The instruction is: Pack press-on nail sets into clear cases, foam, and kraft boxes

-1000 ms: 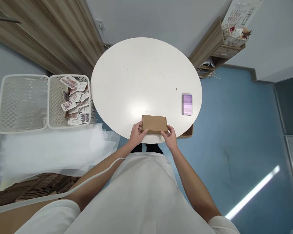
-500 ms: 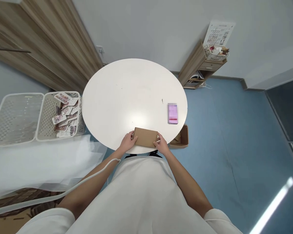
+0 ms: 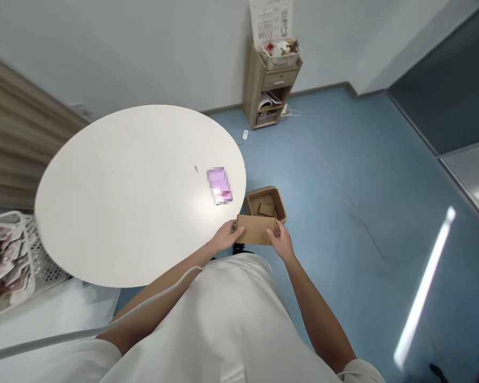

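Observation:
Between my two hands is a flat brown cardboard box (image 3: 256,229), closed and held roughly level past the table's right front edge. My left hand (image 3: 225,235) grips its left end, thumb on top and fingers underneath. At the opposite end, my right hand (image 3: 281,239) holds it the same way. Just beyond the box, on the floor, stands an open brown bin (image 3: 280,206) with a small cardboard piece (image 3: 266,209) inside; the held box hides part of its near rim.
A white oval table (image 3: 123,213) carries a blurred purple item (image 3: 219,185) near its right end. Left, a white basket (image 3: 50,255) holds several packets. Against the wall stands a wooden cabinet (image 3: 255,85). A white cable (image 3: 143,306) crosses my left arm.
My view and body have turned right. Both hands have carried the box from over the table's front edge to beside the table, near the bin, whose inside now shows more.

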